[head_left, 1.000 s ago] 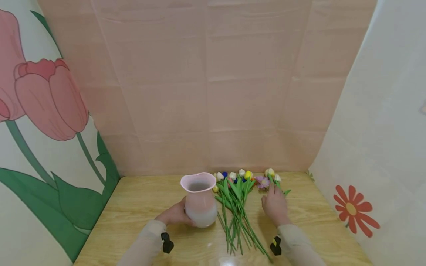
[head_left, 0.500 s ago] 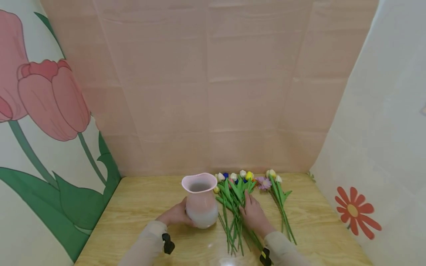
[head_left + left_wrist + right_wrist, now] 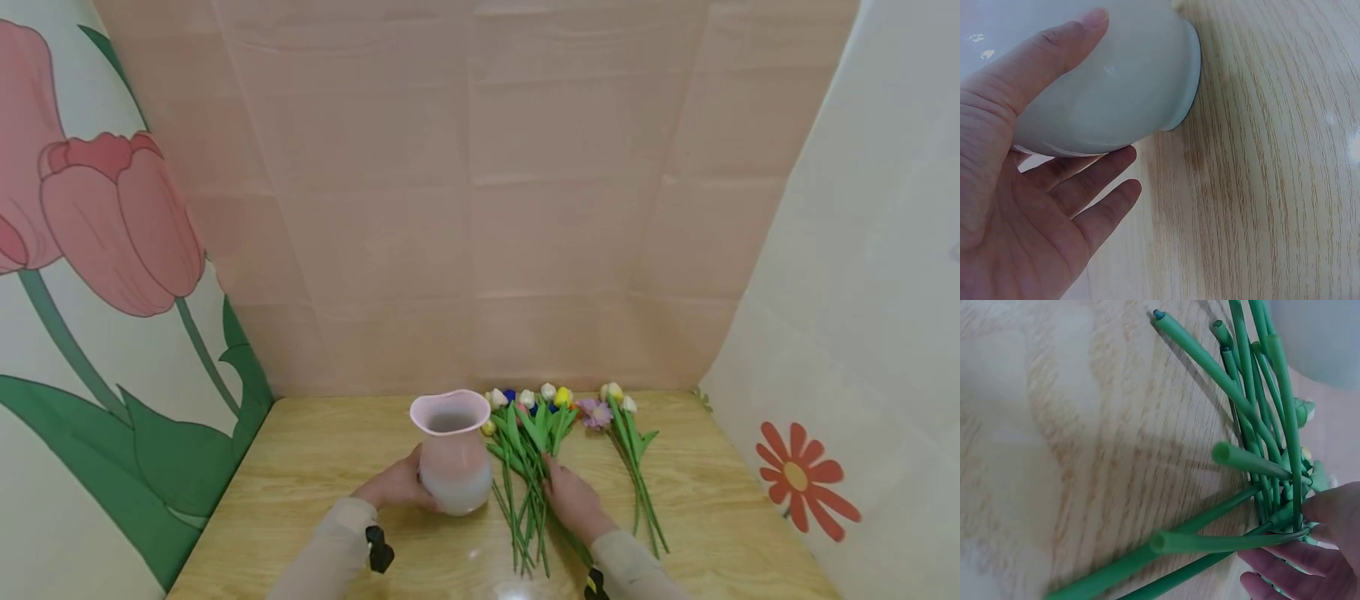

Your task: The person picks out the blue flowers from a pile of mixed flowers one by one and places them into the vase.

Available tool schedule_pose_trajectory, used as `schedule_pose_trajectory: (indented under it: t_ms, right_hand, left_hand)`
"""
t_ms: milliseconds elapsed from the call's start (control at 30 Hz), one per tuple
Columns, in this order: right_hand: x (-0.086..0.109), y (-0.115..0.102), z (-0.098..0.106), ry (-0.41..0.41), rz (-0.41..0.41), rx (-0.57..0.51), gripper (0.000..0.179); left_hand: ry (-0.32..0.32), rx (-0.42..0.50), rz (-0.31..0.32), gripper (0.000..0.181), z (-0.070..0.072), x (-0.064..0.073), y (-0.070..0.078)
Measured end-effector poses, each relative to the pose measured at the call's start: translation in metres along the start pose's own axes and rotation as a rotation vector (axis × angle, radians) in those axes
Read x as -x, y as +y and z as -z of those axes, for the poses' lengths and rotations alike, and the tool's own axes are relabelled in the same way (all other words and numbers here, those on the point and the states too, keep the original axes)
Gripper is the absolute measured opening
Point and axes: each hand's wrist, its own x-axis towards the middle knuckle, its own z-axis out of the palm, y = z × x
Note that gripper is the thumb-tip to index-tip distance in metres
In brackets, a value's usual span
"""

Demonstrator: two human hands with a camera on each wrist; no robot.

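**Held a vase (image 3: 456, 467) just beside a bunch of flowers (image 3: 534, 433)**

Saw the vase in the six o'clock part of the head view, pink at the neck and whiter below, with its wide wavy mouth turned upward. Found the left hand (image 3: 397, 486) at about eight o'clock of it, the thumb on one side and the bent fingers on the other, thus holding it by the lower body. Could not tell about any contact between its foot and the table (image 3: 315, 450).

Saw the bunch of flowers at three o'clock of the vase, with white, yellow and dark blue blooms toward twelve and green stems toward six. Noted the right hand (image 3: 576, 502) at about four o'clock of the leaves, partly closed, with thumb and fingers bent around some stems; could not tell how many.

Found, farther toward three o'clock, a smaller bunch (image 3: 636, 454) with pale blooms, well apart from the vase, and a purple flower (image 3: 596, 414) near its eleven o'clock.

Noticed also beige sleeves (image 3: 330, 533) at seven and five o'clock, a creased pinkish sheet (image 3: 480, 192) at twelve, a large painted tulip (image 3: 112, 237) between nine and ten, and a painted red flower (image 3: 797, 475) at four.
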Motion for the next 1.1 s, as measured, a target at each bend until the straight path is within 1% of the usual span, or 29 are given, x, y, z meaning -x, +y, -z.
schedule_pose_trajectory:
  t_ms: [133,267,400,567,767,800,867,1033,1100]
  right_hand:
    - [-0.003,0.001,0.001,0.026,-0.041,0.001,0.044]
    - [-0.005,0.004,0.0,0.011,-0.069,0.014,0.036]
    - [-0.006,0.005,0.001,0.011,-0.067,0.022,0.031]
    - [-0.006,0.002,0.005,0.051,-0.071,0.021,0.028]
    - [-0.009,-0.005,0.013,0.078,-0.099,0.056,0.025]
    - [-0.01,-0.007,0.015,0.088,-0.092,0.061,0.024]
    - [-0.011,-0.009,0.02,0.103,-0.081,0.055,0.023]
    - [-0.014,-0.011,0.033,0.091,-0.107,-0.012,0.027]
    - [-0.016,-0.011,0.038,0.107,-0.116,-0.032,0.028]
  left_hand:
    - [0.003,-0.009,0.003,0.104,0.0,0.0,0.001]
    - [0.004,-0.009,0.005,0.103,0.0,0.001,0.002]
    - [0.008,-0.014,0.005,0.1,0.0,0.002,0.005]
    - [0.01,-0.023,0.005,0.1,0.0,0.003,0.008]
    - [-0.002,-0.009,0.015,0.102,0.0,0.003,0.008]
    - [-0.004,-0.006,0.018,0.102,0.0,0.003,0.008]
    - [-0.004,-0.001,0.022,0.103,0.0,0.003,0.007]
    - [-0.001,-0.003,0.027,0.102,0.0,0.002,0.007]
    - [0.003,-0.009,0.027,0.102,0.0,0.002,0.006]
